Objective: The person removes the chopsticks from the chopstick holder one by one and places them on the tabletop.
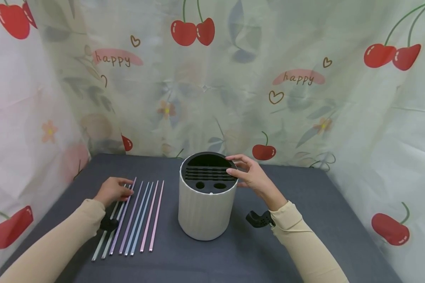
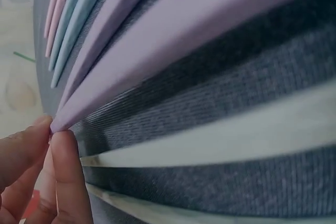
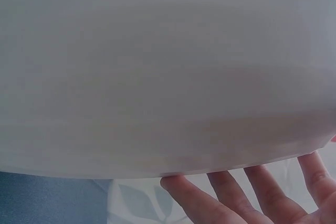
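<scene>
On the left of the table, my left hand [image 1: 115, 190] pinches the thin far end of a purple chopstick [image 1: 120, 230] between thumb and finger. In the left wrist view that purple chopstick [image 2: 157, 45] runs from the fingertips toward the camera. Pale green chopsticks [image 1: 104, 243] lie to its left; another purple one [image 1: 130, 224], blue ones [image 1: 141, 220] and pink ones [image 1: 157, 220] lie to its right. A white ribbed utensil holder [image 1: 205, 216] with a black slotted top [image 1: 211, 186] stands upright at the centre. My right hand [image 1: 251, 177] rests on its right rim, fingers extended against the side [image 3: 199, 198].
A dark grey cloth [image 1: 294, 243] covers the table. Behind and at both sides hangs a curtain [image 1: 205, 86] with cherry prints. Black wrist devices sit at the left cuff [image 1: 109, 224] and right cuff [image 1: 258, 219].
</scene>
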The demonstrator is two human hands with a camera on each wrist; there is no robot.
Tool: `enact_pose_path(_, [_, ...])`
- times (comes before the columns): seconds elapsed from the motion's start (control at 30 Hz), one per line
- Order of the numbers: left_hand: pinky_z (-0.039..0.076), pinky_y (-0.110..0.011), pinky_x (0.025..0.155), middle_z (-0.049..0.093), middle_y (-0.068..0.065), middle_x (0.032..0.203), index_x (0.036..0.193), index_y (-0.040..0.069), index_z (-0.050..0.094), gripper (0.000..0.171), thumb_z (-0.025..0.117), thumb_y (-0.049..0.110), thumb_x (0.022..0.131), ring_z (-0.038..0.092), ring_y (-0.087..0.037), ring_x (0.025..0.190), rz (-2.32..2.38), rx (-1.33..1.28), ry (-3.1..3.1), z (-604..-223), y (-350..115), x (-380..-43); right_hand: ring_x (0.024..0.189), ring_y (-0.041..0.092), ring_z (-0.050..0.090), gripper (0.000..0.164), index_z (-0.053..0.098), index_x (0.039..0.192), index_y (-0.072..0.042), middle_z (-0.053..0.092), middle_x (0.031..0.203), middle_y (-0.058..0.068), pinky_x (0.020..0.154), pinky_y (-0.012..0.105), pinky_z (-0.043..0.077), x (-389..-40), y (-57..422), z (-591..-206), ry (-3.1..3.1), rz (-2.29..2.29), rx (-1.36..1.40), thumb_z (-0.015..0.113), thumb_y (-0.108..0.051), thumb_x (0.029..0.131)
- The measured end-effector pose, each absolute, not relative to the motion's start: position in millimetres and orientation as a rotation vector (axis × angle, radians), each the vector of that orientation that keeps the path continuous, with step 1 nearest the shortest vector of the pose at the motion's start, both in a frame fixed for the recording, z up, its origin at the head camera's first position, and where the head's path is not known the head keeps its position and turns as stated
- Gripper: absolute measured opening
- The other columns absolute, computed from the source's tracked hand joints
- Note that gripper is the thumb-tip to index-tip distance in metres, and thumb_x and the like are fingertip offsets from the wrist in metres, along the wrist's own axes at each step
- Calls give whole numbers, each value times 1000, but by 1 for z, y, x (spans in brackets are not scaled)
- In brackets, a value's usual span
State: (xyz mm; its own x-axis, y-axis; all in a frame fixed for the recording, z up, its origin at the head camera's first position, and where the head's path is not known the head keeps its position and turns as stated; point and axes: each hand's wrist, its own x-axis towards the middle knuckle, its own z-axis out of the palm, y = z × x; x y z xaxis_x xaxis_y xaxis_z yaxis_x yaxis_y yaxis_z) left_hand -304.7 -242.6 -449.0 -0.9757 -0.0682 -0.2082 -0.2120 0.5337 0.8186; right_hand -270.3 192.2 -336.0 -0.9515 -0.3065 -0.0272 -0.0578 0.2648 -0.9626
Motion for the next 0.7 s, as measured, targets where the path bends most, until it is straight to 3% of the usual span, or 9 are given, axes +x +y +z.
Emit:
enact_pose_path(0.23, [59, -29, 62, 58, -30, 117, 128, -8, 56, 43, 67, 1, 88, 64, -13, 70, 1411, -240, 2622, -453, -241, -305, 129, 33, 48, 48, 52, 135, -19, 41, 147, 12, 95, 56, 50, -270, 192, -336, 2316, -1765, -343, 68, -28, 91])
enact_pose_path(0.47, [59, -30, 59, 63, -23, 98, 123, -9, 59, 41, 70, -4, 84, 64, -13, 66, 1410, -321, 2626, -460, -239, -313, 126, 34, 51, 49, 52, 136, -18, 43, 145, 13, 93, 54, 52, -270, 192, -336, 2309, -1772, -348, 69, -28, 91])
enact_pose_path(0.7, [60, -31, 59, 61, -25, 100, 119, -11, 60, 39, 71, -7, 82, 64, -15, 66, 1413, -379, 2602, -459, -236, -315, 130, 33, 47, 49, 52, 135, -19, 41, 147, 13, 95, 56, 50, -271, 192, -336, 2315, -1769, -344, 69, -29, 91])
